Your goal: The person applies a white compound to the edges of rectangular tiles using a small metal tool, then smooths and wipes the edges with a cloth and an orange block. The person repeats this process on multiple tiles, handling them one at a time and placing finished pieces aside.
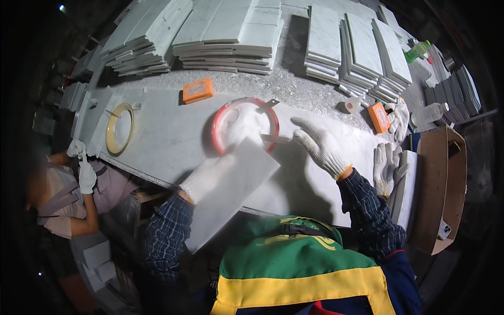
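Pale stone tile (239, 191) held slantwise by left gloved hand (201, 179), its fingers partly hidden, right gloved hand (319, 146) raised near red-rimmed bowl (214, 131), fingers extended.

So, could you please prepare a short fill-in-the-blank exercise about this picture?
The slab is held in the person's ____ hand.
The dish nearest the held slab has a ____ rim.
The right hand wears a white ____.
The two small boxes are coloured ____.

Missing words: left; red; glove; orange.
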Demonstrator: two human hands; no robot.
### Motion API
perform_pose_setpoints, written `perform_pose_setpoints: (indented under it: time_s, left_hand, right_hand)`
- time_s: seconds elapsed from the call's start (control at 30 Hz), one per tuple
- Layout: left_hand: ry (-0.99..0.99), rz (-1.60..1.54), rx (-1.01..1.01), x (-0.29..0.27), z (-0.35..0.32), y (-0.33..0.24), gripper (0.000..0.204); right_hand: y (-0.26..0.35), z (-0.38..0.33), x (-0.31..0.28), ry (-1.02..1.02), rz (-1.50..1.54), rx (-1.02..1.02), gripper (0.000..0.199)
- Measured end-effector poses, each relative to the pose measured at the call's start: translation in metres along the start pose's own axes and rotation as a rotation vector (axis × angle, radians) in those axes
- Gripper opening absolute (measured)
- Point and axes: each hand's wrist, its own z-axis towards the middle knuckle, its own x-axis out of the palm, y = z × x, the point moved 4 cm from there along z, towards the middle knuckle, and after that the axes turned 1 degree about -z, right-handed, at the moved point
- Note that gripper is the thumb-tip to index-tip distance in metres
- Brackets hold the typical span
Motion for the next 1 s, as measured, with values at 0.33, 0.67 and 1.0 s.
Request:
perform_pose_setpoints:
  time_s: [0.33, 0.67, 1.0]
  left_hand:
    - [-0.113, 0.218, 0.090, -0.012, -0.007, 0.005, 0.047]
    - [0.021, -0.066, -0.063, -0.007, 0.009, 0.021, 0.046]
    - [0.088, -0.160, -0.123, -0.004, 0.013, 0.013, 0.045]
  right_hand:
    - [0.058, 0.019, 0.013, -0.031, -0.418, -0.289, 0.021]
    - [0.008, 0.017, 0.029, 0.065, 0.313, 0.229, 0.022]
    - [0.017, 0.001, 0.031, 0.054, 0.519, 0.290, 0.022]
